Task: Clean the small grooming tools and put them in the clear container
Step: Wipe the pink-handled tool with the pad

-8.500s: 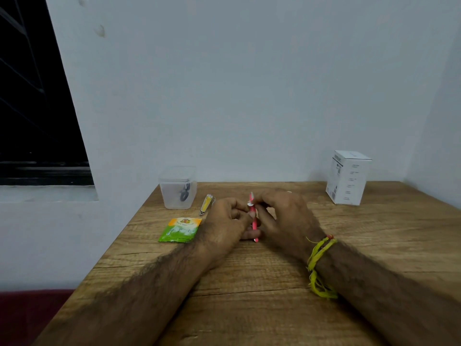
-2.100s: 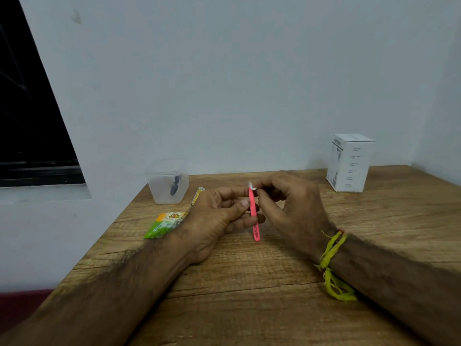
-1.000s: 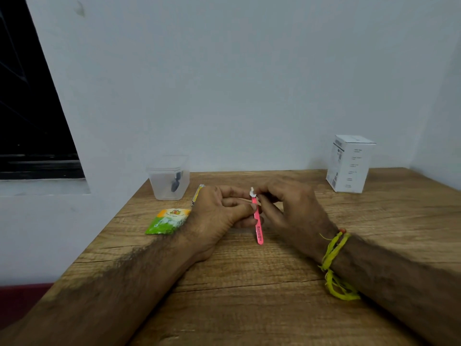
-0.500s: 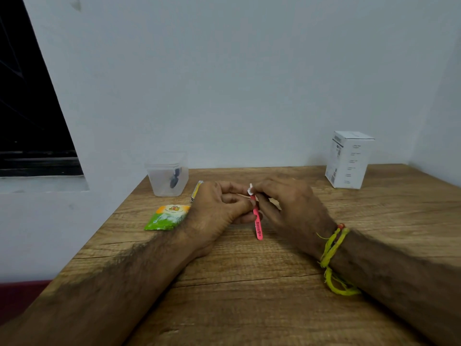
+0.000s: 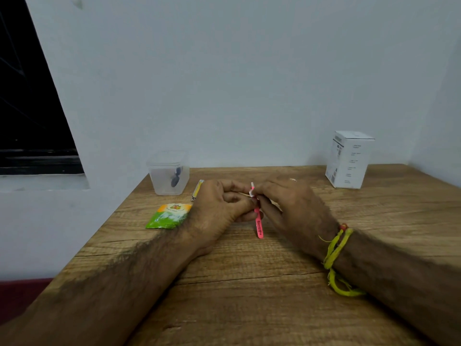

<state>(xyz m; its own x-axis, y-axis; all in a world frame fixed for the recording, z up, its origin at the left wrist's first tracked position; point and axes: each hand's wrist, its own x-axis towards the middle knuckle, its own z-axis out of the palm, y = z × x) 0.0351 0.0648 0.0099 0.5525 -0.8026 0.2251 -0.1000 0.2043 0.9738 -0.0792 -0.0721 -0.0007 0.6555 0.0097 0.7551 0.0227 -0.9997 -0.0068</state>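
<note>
- Cleaning was the step we were on: we rubbed the top end of the pink tool (image 5: 258, 222) w/ a tiny white wipe (image 5: 251, 193).
- Our left hand (image 5: 219, 211) was curled round the middle of the pink tool & held it up, tip pointing away from us, bottom end low, near the wood table (image 5: 249, 295).
- Our right hand (image 5: 291, 208) pinched the wipe on the tool's tip w/ thumb & fingers.
- The clear container (image 5: 168, 174) stood at the back left of the table, lid off, w/ one dark tool (image 5: 175, 178) already inside.
- A yellow tool (image 5: 197, 193) lay just beside it, partly hidden by our left hand, not in yet.
- A green packet (image 5: 169, 216) lay near our left wrist; a white box (image 5: 349, 159) stood far right.
- Next, we thought: finish the rub, let go w/ the wipe hand, then reach left & drop the pink tool in the container. Small open top, so aim w/ care.
</note>
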